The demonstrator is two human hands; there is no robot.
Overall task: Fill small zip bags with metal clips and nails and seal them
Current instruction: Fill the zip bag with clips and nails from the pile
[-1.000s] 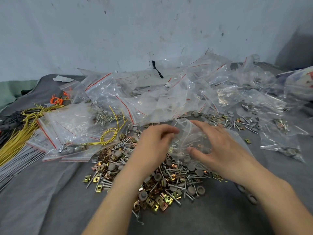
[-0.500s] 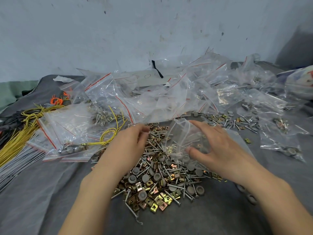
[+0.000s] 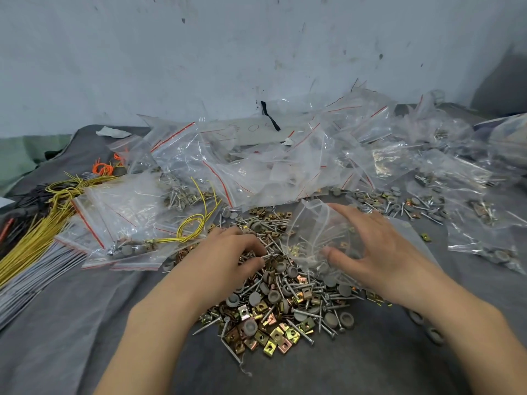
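Note:
A heap of brass-coloured metal clips, silver nails and grey round caps (image 3: 285, 303) lies on the grey cloth in front of me. My right hand (image 3: 379, 258) holds a small clear zip bag (image 3: 316, 235) upright over the heap, thumb and fingers curled round it; a few clips show inside. My left hand (image 3: 231, 252) sits on the heap's left side, its fingers curled and pinching nails (image 3: 266, 255) there.
A big pile of clear red-striped zip bags (image 3: 256, 166) fills the back. Filled bags with yellow wire (image 3: 137, 223) lie at the left, beside yellow wire bundles (image 3: 34, 235) and grey ties (image 3: 31, 275). More loose nails (image 3: 413, 206) and bags lie at the right.
My left hand has left the bag's mouth, moved left and down onto the heap and closed its fingers on nails. My right hand keeps holding the bag.

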